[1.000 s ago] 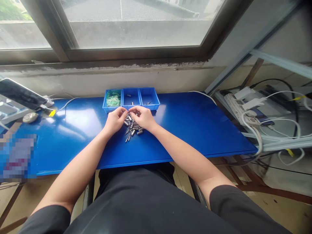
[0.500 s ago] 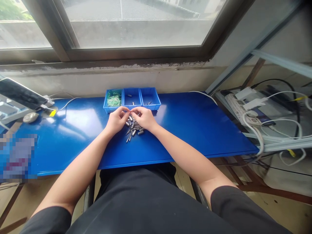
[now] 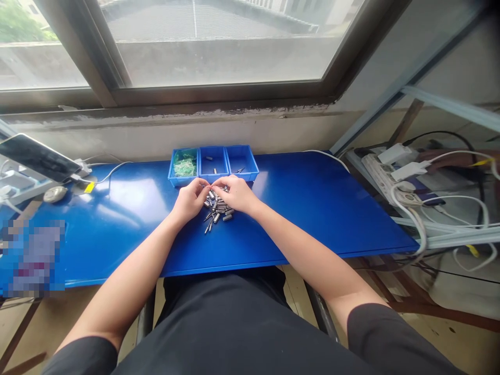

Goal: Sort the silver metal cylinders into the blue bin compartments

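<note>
My left hand [image 3: 191,199] and my right hand [image 3: 236,194] meet fingertip to fingertip above a pile of small metal parts [image 3: 217,212]. Both are closed in a pinch; whatever sits between the fingers is too small and hidden to name. Short silvery cylinders and thin pointed pins make up the pile, which lies on the blue table [image 3: 312,208] partly under my right hand. Just beyond my hands stands a blue bin with three compartments [image 3: 214,177]. Green-and-white material [image 3: 185,165] fills its left compartment, and a few small metal pieces lie in the middle and right ones.
At the left, a phone or tablet [image 3: 41,158] leans on a stand, with a computer mouse [image 3: 55,194] and a white cable nearby. Power strips and cables [image 3: 402,179] crowd a metal frame at the right. A window [image 3: 219,47] rises behind the table.
The whole view has shifted slightly, so everything sits a little lower in the picture. My hands keep the same pinched pose over the pile.
</note>
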Action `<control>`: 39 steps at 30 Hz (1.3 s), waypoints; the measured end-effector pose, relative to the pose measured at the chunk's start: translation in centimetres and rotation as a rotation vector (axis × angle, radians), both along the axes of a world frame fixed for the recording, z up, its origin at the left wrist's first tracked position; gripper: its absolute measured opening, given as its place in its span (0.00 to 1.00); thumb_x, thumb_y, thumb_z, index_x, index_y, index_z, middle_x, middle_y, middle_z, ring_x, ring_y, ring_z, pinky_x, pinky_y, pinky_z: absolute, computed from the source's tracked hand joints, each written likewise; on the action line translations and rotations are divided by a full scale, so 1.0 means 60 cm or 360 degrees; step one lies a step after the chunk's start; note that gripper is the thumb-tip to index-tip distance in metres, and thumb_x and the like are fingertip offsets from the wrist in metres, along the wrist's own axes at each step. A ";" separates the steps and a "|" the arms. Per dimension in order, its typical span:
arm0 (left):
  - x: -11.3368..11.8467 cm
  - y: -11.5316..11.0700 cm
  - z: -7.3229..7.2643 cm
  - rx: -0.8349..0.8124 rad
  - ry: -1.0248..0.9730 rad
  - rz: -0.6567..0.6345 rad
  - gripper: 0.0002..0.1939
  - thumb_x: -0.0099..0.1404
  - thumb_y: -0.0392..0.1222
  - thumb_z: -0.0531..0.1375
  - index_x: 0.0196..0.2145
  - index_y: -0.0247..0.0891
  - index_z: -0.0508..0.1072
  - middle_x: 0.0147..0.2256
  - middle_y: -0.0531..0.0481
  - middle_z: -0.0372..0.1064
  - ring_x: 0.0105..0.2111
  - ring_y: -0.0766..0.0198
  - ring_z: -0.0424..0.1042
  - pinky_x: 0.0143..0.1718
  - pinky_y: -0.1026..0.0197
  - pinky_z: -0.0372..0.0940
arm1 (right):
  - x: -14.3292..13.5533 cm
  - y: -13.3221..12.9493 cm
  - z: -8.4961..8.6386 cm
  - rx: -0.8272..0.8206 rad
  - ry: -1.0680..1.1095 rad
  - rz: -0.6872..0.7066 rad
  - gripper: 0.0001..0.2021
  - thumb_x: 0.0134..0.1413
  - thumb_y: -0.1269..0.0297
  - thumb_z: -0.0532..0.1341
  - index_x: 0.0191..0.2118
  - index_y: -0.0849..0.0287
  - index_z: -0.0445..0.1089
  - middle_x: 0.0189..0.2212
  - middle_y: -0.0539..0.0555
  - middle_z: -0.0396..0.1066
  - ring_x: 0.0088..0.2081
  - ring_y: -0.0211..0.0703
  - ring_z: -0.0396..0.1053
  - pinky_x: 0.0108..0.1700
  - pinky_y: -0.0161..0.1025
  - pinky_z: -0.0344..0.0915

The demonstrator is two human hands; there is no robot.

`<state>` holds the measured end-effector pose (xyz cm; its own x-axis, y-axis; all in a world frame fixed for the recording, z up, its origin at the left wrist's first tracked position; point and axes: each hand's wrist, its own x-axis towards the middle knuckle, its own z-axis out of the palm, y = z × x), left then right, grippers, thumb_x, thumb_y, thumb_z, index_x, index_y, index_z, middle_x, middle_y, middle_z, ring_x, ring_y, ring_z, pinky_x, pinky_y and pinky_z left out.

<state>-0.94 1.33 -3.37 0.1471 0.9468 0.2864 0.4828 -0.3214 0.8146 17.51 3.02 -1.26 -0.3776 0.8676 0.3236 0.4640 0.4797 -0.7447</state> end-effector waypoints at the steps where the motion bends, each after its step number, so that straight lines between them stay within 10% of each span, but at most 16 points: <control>1: 0.000 0.000 0.000 0.0002 0.0007 0.0009 0.10 0.69 0.49 0.58 0.38 0.40 0.70 0.22 0.56 0.65 0.21 0.66 0.64 0.27 0.63 0.58 | 0.000 -0.001 0.004 0.0013 -0.0011 0.0007 0.07 0.60 0.65 0.62 0.34 0.56 0.78 0.34 0.53 0.80 0.39 0.45 0.72 0.48 0.43 0.68; 23: 0.000 0.001 0.003 0.0021 -0.0162 0.0163 0.17 0.72 0.55 0.54 0.32 0.40 0.68 0.19 0.55 0.64 0.20 0.66 0.63 0.26 0.62 0.59 | -0.023 0.015 0.024 -0.0415 0.0448 -0.0052 0.07 0.54 0.63 0.67 0.37 0.60 0.78 0.36 0.56 0.81 0.37 0.44 0.77 0.42 0.40 0.72; 39: -0.003 0.008 -0.003 0.0066 -0.0030 0.0131 0.16 0.69 0.54 0.57 0.35 0.39 0.74 0.21 0.55 0.66 0.23 0.66 0.64 0.27 0.63 0.58 | -0.005 0.032 -0.027 -0.0535 0.0596 -0.0108 0.21 0.49 0.44 0.67 0.29 0.60 0.73 0.27 0.53 0.76 0.27 0.38 0.68 0.31 0.37 0.65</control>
